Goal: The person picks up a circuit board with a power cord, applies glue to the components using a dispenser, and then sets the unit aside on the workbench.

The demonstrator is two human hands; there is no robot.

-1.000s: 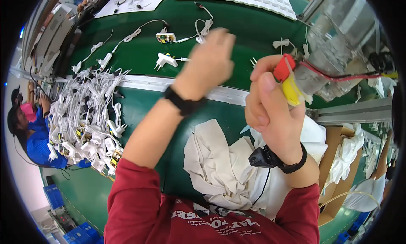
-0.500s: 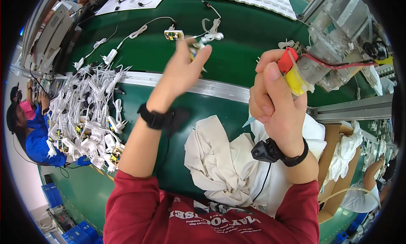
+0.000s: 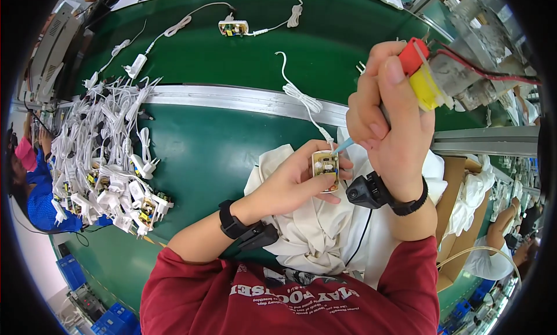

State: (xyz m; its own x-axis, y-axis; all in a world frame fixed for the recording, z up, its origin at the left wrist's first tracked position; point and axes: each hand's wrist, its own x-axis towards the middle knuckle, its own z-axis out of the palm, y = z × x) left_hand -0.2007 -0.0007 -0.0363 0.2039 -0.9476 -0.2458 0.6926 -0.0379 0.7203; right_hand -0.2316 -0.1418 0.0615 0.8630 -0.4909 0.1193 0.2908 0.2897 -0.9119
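Observation:
My left hand (image 3: 290, 181) holds an opened white charger (image 3: 326, 171), its circuit board facing up. A bundled white cable (image 3: 303, 98) runs from it toward the metal rail. My right hand (image 3: 391, 103) is closed around a tool whose body is mostly hidden. The tool's light-blue tapered tip (image 3: 346, 144) reaches down to the charger's upper end; whether it touches cannot be told. At that hand's thumb and index finger is a red and yellow wrapped block (image 3: 422, 82) with red and dark wires. Crumpled cream cloth (image 3: 310, 233) lies beneath the hands.
On the left lies a heap of white chargers with cables (image 3: 110, 161). Another opened charger (image 3: 233, 28) lies beyond the metal rail (image 3: 232, 97). A grey metal fixture (image 3: 464, 68) stands at the right, above a cardboard box (image 3: 458, 219). Other people are at both sides.
My left hand has come back from beyond the rail with an opened charger and its cable, now under the blue tip. My right hand keeps its grip and appears slightly higher in the view.

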